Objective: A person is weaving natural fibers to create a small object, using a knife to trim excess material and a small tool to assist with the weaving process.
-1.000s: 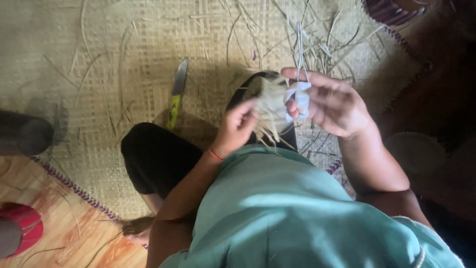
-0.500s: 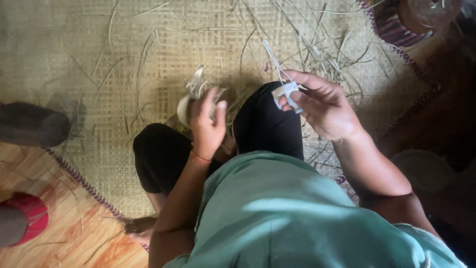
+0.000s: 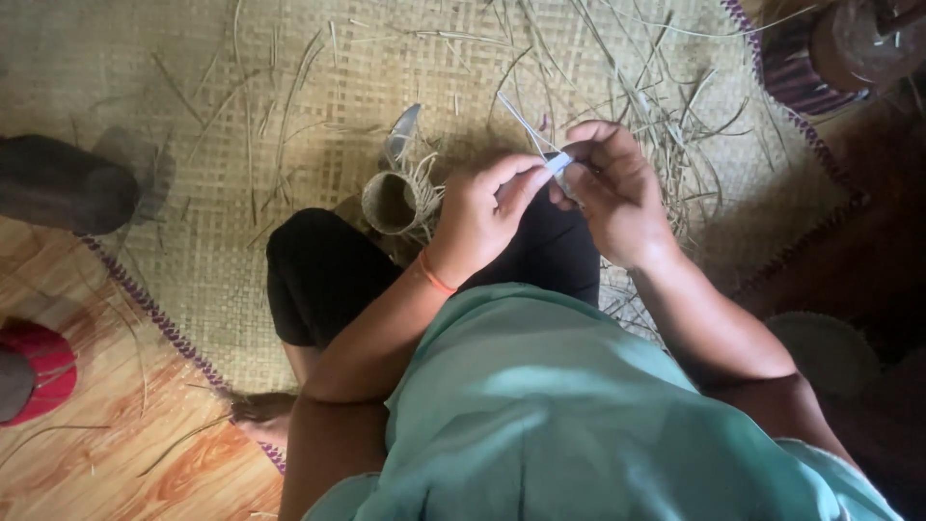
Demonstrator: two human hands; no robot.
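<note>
Pale strip material — one thin folded strip [image 3: 558, 164] — sits pinched between two hands, the left hand [image 3: 487, 207] gripping its near end with fingertips and the right hand [image 3: 612, 188] clenched around the other side, both above the black-clad knee. One small woven ring [image 3: 391, 201] rests on the woven mat [image 3: 193, 116] just left of the left hand, one knife blade [image 3: 403, 130] beyond it — loose straw [image 3: 666, 106] lies scattered past the right hand.

No package, label, sign or screen shows anywhere in this view.
</note>
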